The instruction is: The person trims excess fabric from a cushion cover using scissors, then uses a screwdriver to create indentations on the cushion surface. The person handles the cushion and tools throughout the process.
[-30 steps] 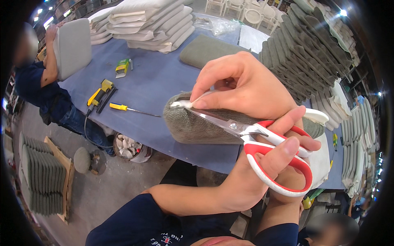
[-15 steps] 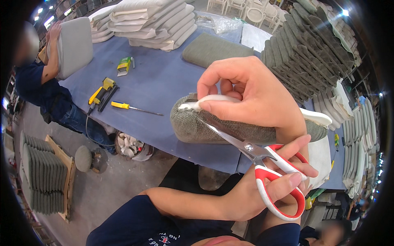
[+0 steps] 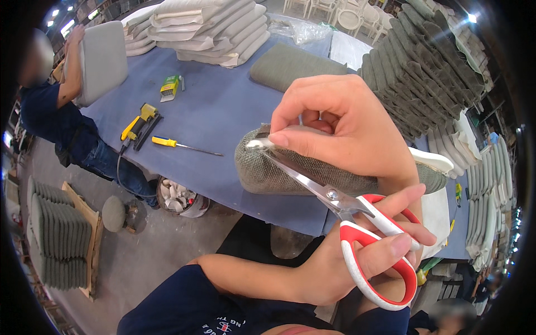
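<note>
My left hand (image 3: pixel 385 240) is closed on scissors (image 3: pixel 333 194) with red-and-white handles, thumb and fingers through the loops. The blades point up and left, tips against the near end of a grey-green woven cushion (image 3: pixel 251 176). At that end a bit of white material (image 3: pixel 259 143) shows along the cushion's edge. Over it, my right hand (image 3: pixel 340 123) is closed in a pinch on the white material, most of which its fingers hide. The cushion lies across the blue table (image 3: pixel 206 117), partly covered by my right hand and wrist.
On the table lie a yellow staple gun (image 3: pixel 140 125), a yellow-handled screwdriver (image 3: pixel 167 142) and a small green-yellow box (image 3: pixel 170 88). Stacked pale cushions (image 3: pixel 206 28) and dark cushions (image 3: pixel 419 67) stand behind. A bucket of scraps (image 3: pixel 178 195) is below. A person holds a grey cushion (image 3: pixel 104 64) at left.
The scissor handles have spread wider, and the blade tips have moved up and left to the white material. My right fingers have shifted slightly, and less white material shows.
</note>
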`<state>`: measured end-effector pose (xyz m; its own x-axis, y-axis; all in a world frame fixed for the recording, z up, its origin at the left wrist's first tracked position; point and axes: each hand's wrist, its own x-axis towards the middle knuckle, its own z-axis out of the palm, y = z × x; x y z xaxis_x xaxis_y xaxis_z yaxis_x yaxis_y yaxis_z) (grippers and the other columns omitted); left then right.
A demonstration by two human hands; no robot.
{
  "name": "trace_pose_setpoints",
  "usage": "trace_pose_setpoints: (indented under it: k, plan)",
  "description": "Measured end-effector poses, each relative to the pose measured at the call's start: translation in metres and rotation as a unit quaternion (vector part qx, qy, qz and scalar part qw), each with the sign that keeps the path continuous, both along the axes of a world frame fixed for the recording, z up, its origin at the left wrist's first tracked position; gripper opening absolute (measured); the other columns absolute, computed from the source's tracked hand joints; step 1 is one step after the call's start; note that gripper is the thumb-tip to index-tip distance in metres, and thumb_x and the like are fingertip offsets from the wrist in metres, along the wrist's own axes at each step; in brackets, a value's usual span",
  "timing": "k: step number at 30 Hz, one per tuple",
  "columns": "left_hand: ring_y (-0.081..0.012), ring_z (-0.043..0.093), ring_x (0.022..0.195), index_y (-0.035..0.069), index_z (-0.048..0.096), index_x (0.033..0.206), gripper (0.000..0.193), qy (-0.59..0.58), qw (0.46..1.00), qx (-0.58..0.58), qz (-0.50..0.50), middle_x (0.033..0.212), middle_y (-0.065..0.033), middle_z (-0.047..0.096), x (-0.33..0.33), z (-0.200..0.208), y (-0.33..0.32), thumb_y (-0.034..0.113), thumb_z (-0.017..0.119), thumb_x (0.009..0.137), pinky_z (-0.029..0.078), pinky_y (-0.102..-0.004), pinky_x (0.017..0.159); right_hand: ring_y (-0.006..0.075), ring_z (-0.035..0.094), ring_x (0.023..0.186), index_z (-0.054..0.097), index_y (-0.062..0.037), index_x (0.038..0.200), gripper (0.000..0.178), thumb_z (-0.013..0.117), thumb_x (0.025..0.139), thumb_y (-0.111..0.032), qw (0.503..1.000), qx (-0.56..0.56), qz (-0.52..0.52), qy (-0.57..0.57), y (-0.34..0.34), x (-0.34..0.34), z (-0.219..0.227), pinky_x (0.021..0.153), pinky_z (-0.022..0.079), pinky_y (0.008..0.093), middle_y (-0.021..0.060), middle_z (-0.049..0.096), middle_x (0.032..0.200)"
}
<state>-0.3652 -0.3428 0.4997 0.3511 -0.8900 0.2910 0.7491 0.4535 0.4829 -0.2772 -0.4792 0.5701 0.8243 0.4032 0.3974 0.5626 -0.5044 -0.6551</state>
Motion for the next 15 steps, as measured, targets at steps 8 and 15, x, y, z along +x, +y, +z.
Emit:
trace_pose_setpoints:
  k: [8,15]
  plan:
    - [-0.0156,0.063,0.121,0.002,0.032,0.170,0.073,-0.012,0.999,-0.007,-0.039,0.134,-0.0130,0.069,-0.008,0.003,-0.004,0.031,0.063,0.111,0.051,-0.0326,0.105,0.0051,0.047,0.064,0.080,-0.0050,0.092,0.007,0.086,0.087,-0.004,0.998,-0.015,0.003,-0.058,-0.010,-0.003,-0.003,0.056,0.034,0.0244,-0.0005,0.069,0.084]
    - [-0.0183,0.063,0.125,-0.001,0.037,0.168,0.071,-0.014,1.000,0.021,-0.015,0.137,-0.0140,0.065,0.000,0.008,0.000,0.033,0.063,0.111,0.051,-0.0337,0.106,0.0040,0.048,0.065,0.081,-0.0048,0.093,0.007,0.085,0.088,-0.004,0.999,0.000,0.011,-0.039,-0.004,-0.002,-0.003,0.056,0.035,0.0236,-0.0003,0.070,0.085]
